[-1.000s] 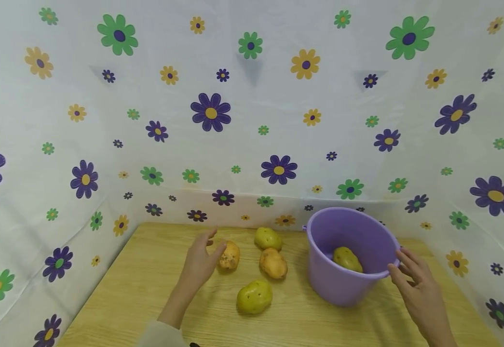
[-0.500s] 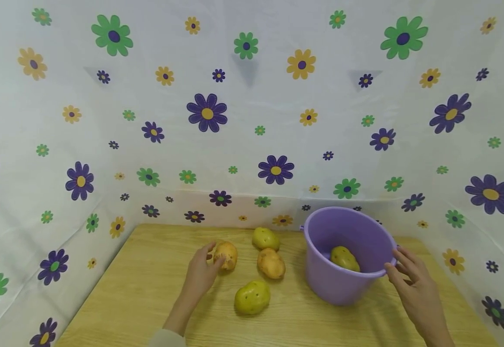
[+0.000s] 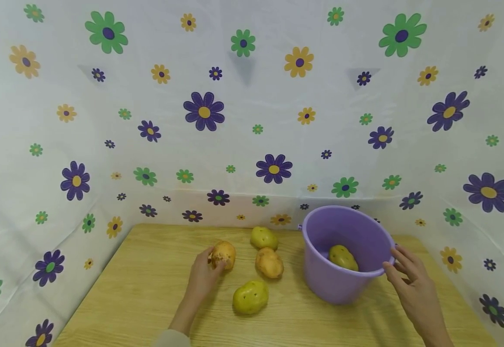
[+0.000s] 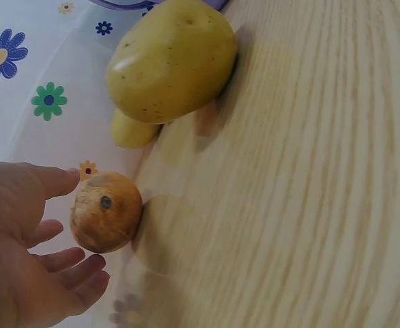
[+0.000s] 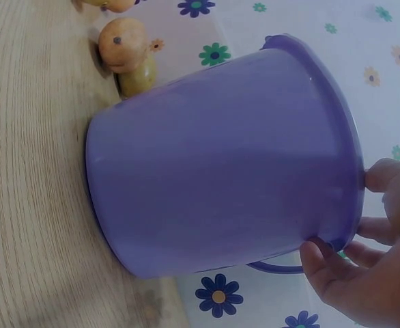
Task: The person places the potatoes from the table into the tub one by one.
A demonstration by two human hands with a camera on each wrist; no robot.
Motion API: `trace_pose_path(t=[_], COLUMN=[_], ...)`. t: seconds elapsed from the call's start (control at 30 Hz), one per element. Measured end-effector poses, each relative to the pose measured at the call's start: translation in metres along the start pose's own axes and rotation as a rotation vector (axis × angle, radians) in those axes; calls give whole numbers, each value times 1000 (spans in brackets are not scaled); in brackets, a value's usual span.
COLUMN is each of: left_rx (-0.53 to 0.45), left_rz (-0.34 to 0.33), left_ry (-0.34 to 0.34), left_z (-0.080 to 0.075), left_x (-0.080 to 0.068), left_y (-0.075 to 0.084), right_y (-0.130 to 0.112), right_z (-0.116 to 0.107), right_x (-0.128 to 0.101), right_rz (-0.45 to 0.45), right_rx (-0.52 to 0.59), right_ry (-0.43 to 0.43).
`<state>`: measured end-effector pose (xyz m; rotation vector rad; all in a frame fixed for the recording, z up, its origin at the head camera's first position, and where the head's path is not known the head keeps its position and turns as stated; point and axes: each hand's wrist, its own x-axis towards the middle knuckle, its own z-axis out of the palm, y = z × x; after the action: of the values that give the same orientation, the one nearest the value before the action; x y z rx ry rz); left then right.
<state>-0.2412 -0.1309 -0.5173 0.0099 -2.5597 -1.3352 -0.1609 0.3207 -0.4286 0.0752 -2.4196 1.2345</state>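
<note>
In the head view my left hand [image 3: 206, 274] is at a tan potato [image 3: 224, 255], with its thumb in front of it and the fingers along its left side. The left wrist view shows that potato [image 4: 107, 212] between the spread thumb and fingers; firm contact cannot be made out. My right hand [image 3: 418, 294] holds the right rim of a purple bucket [image 3: 334, 284], its fingertips around the side lug, also seen in the right wrist view. Inside the bucket lies a green-yellow potato [image 3: 343, 258].
Between the left hand and the bucket lie a green-yellow potato [image 3: 264, 238] at the back, a tan potato [image 3: 269, 262] touching it, and a large green-yellow potato [image 3: 250, 297] nearer the front. The wooden table [image 3: 126, 294] ends at a flower-patterned sheet [image 3: 243, 144].
My left hand has moved in closer around the tan potato, which stays on the table. The right hand keeps its place at the bucket rim. The head view has shifted slightly.
</note>
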Motion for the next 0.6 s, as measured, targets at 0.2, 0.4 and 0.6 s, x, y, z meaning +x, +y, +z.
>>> trace_pose_path(t=[0.2, 0.4, 0.6], left_rx=[-39, -31, -25], left_rz=[-64, -74, -59], left_ry=[-18, -22, -17], left_z=[7, 10, 13], left_x=[0, 0, 2], left_y=[-6, -8, -12], right_y=[-1, -1, 0], right_z=[0, 0, 0], right_x=[0, 0, 0], right_rz=[3, 3, 3], right_rx=[7, 15, 19], right_ry=[-2, 1, 5])
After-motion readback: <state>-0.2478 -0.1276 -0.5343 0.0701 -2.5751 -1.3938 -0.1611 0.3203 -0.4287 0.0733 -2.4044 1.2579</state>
